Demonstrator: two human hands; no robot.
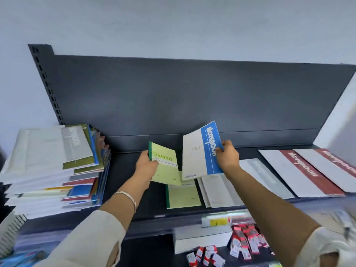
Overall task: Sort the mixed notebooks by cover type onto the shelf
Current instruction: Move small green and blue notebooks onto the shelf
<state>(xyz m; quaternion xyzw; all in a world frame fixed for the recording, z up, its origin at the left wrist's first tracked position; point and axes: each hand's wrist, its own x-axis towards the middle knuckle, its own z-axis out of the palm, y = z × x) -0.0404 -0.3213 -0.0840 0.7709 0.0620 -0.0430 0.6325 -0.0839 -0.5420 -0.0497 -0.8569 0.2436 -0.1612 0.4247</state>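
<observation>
Far to the left of the green pile (183, 197), the mixed stack (57, 170) stood tall and ragged on the shelf (123, 170). Its top cover was white with a grey band whose sideways lettering seemed to read "Notebook". Just left of the green pile and above it, the left hand (146, 164) gripped a green notebook (165, 166) near its dark green spine, fingers curled round the edge. The pale cover faced the camera and the word "Sambit" was plain on it. The notebook was tilted and clear of the shelf. Its long axis ran away from the person, much as the green pile's did, and both had their spines on the left. The coming move looked to turn on this: the pile lay directly beneath the held notebook and a little nearer the person, and the left hand was the nearer one to lower it there. Just right of the green pile and above it, the right hand (227, 157) pinched a blue notebook (202, 151) by its blue band, thumb on the cover. It was held up at a slant, and the white lettering again seemed to say "Notebook"; the small print was too fine to read. Below it, touching the green pile's right side, lay a grey-banded pile (217, 189). Farther right lay another grey-banded cover (265, 176), and beyond it two red-banded notebooks (308, 174) with the same lettering. No blue pile showed on the shelf, so that notebook probably needed a place of its own.
</observation>
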